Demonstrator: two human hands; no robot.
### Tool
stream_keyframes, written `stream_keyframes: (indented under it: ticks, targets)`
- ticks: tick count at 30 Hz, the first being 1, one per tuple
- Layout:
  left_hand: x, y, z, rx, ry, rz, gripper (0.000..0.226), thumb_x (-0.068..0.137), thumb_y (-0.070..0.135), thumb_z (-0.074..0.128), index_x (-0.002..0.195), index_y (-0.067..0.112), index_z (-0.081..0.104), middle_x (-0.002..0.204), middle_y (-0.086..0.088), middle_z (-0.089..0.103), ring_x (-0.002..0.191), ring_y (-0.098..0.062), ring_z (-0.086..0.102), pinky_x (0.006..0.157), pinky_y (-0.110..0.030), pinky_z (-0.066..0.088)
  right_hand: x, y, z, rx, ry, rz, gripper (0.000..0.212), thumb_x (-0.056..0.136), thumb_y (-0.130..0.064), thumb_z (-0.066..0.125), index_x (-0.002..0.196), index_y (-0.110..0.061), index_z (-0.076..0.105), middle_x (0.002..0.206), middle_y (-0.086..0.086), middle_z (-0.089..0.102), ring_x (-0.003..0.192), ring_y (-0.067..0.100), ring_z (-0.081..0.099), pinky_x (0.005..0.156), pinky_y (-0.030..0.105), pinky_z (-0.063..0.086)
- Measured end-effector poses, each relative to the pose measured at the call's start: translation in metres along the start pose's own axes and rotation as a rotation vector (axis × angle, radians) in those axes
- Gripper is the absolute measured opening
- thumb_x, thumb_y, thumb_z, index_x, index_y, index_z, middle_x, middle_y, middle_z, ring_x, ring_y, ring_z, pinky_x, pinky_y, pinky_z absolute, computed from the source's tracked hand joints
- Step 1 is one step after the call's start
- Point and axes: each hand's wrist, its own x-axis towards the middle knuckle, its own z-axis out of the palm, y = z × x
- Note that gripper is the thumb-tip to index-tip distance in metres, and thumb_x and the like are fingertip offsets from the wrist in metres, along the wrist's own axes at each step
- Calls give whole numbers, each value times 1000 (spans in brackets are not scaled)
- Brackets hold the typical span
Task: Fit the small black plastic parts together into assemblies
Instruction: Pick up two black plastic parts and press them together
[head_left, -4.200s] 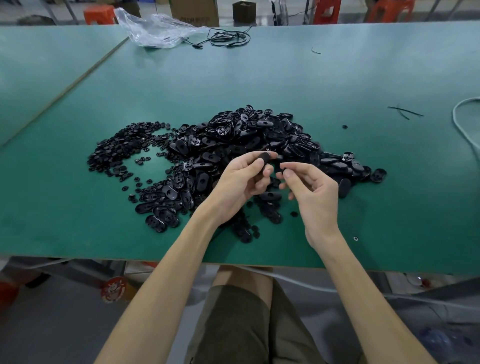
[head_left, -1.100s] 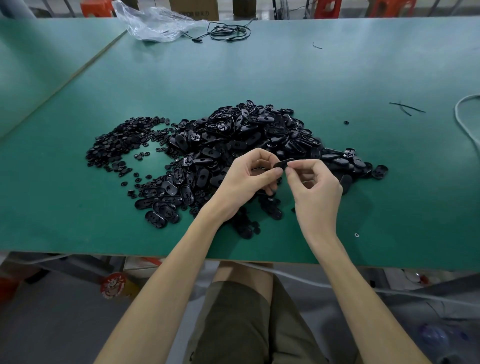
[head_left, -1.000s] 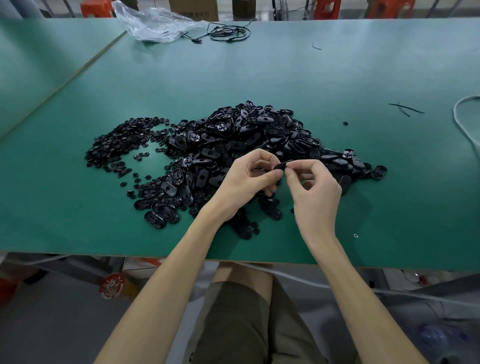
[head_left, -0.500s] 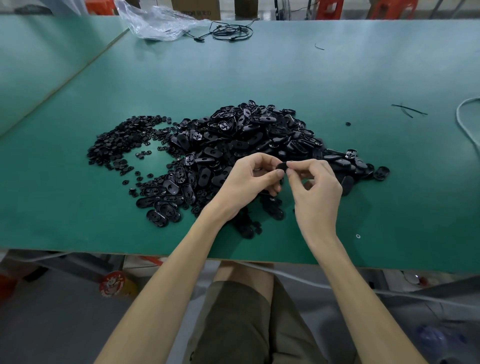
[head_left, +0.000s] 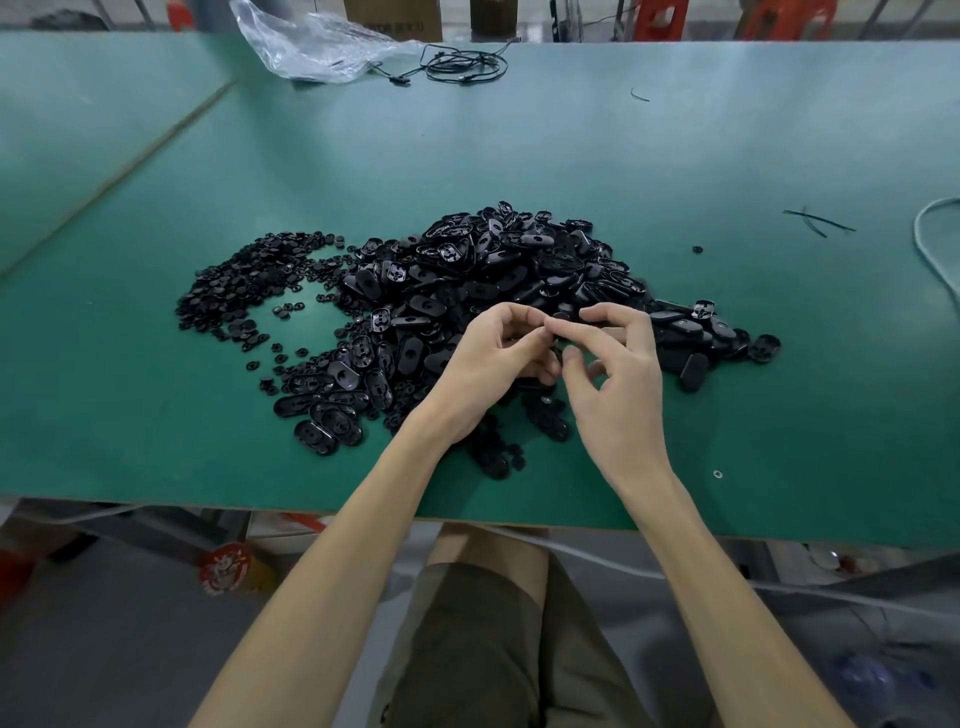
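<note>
The workbench (head_left: 727, 130) has a green surface with a bare board edge along its near side. A second green bench (head_left: 78, 130) abuts its left edge. A heap of oval black plastic parts (head_left: 493, 280) occupies the centre, with a spread of small round black parts (head_left: 234, 291) toward the left edge.

Above the heap's near side, the left hand (head_left: 493, 364) pinches a small black part (head_left: 560, 316) at its fingertips. The right hand (head_left: 618, 384) is released (thumb and index finger apart). Contact between its index tip and the part cannot be confirmed.

A clear plastic bag (head_left: 322, 47) and a coiled black cable (head_left: 462, 65) lie at the far edge. A white cord (head_left: 927, 244) curves in at the right edge. Cardboard boxes (head_left: 395, 18) and red stools (head_left: 660, 21) stand beyond the far edge.
</note>
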Motion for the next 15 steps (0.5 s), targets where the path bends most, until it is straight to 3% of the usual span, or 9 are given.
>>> stream_keyframes:
  ticks: [4, 7, 9, 15]
  targets:
    - [-1, 2, 0, 18, -63, 18, 9, 104, 3, 60, 112, -1, 62, 85, -12, 68, 72, -19, 66, 71, -31, 58, 1, -1, -4, 138, 93, 20, 29, 101, -8, 64, 125, -23, 73, 123, -4, 64, 102, 7, 66, 82, 16, 52]
    - [-4, 6, 1, 47, -82, 37, 8, 101, 2, 63, 109, 1, 65, 85, -13, 68, 70, -18, 65, 69, -30, 58, 2, 4, -6, 268, 120, 199, 20, 99, -15, 70, 115, -27, 73, 100, -8, 74, 96, 12, 71, 88, 43, 59]
    - [-5, 7, 2, 53, -71, 38, 10, 100, 3, 65, 109, -2, 66, 87, -17, 68, 70, -18, 66, 69, -30, 58, 2, 6, -7, 307, 107, 234, 17, 98, -14, 72, 110, -26, 75, 93, -6, 76, 92, 19, 72, 85, 54, 58]
    - [-6, 8, 1, 41, -93, 14, 7, 101, 3, 64, 107, 0, 66, 80, -11, 68, 70, -20, 64, 70, -29, 57, 0, 5, -6, 323, 106, 193, 18, 96, -10, 73, 107, -23, 76, 102, -8, 76, 97, 11, 71, 87, 45, 59]
